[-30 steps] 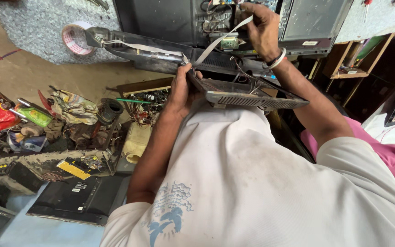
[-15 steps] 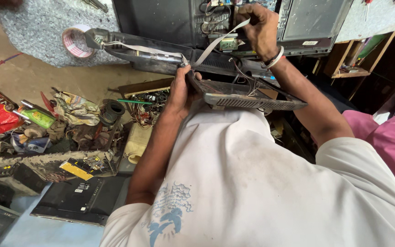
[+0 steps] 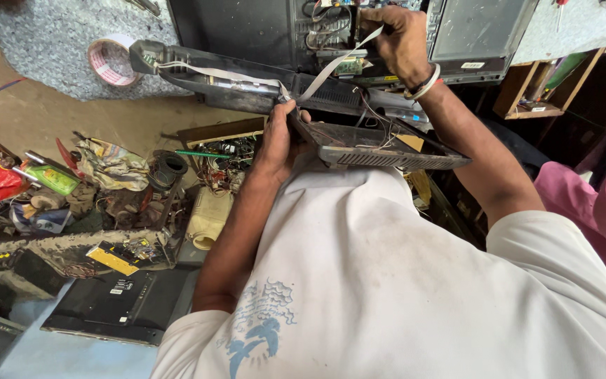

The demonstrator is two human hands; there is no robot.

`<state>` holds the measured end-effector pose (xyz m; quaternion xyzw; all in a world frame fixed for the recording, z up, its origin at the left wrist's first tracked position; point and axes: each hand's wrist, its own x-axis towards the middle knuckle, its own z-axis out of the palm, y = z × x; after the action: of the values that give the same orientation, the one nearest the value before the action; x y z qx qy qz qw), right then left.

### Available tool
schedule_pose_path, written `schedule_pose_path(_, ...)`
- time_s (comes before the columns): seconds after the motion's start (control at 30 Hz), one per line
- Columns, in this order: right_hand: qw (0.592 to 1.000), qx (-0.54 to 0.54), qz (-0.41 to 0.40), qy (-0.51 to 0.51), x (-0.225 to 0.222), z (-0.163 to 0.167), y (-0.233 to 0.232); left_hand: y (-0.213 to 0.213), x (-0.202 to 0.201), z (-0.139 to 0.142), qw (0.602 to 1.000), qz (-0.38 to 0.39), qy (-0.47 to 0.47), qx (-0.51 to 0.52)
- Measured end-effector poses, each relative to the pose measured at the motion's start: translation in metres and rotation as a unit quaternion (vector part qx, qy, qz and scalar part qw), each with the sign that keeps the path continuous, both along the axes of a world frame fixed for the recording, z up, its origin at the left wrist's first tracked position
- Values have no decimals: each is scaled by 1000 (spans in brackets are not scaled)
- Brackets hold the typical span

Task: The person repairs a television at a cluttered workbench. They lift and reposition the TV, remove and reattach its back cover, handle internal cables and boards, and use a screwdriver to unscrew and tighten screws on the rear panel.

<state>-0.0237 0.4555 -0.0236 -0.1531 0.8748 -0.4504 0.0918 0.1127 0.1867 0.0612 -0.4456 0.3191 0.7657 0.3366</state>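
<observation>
Hands work at an opened machine against the wall: two of them, both belonging to the person in the white shirt (image 3: 401,281). The left hand (image 3: 278,140) clamps its fingers around the near corner of one dark plastic panel (image 3: 380,146), which juts out level over the person's chest, with thin wires lying in its hollow. The right hand (image 3: 398,42) is raised higher, its fingers pinched on the upper end of one flat grey ribbon cable (image 3: 331,69), up at the circuit boards inside the machine's open back (image 3: 317,35). That cable slopes down to the left and meets one long dark front strip (image 3: 247,88) just above the left hand; a second pale cable (image 3: 212,72) runs along the strip toward its left end. Two bangles ring the right wrist (image 3: 426,83). One roll of tape (image 3: 112,62) lies on the grey mat (image 3: 50,42) near the strip's left end. Lower left, the bench (image 3: 57,242) holds clutter: one green bottle (image 3: 52,179), one black ring-shaped part (image 3: 167,168), one cream plastic piece (image 3: 208,217), one tangle of wires (image 3: 229,158). One flat black box (image 3: 117,305) sits below. Pink cloth (image 3: 597,210) shows at the right edge.
</observation>
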Motion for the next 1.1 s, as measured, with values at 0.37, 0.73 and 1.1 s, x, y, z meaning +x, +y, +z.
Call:
schedule_pose_path(0.37, 993, 106, 25, 52, -2, -3, -5, -2, 1, -2, 1000, -10, -1, 4)
schedule_pose_path(0.73, 988, 120, 59, 74, -16, 31, -11, -2, -3, -1, 1000, -1, -2, 14)
schedule_pose_path(1.1, 997, 46, -11, 64, -1, 17, -14, -4, -5, -1, 1000, 7, -16, 21)
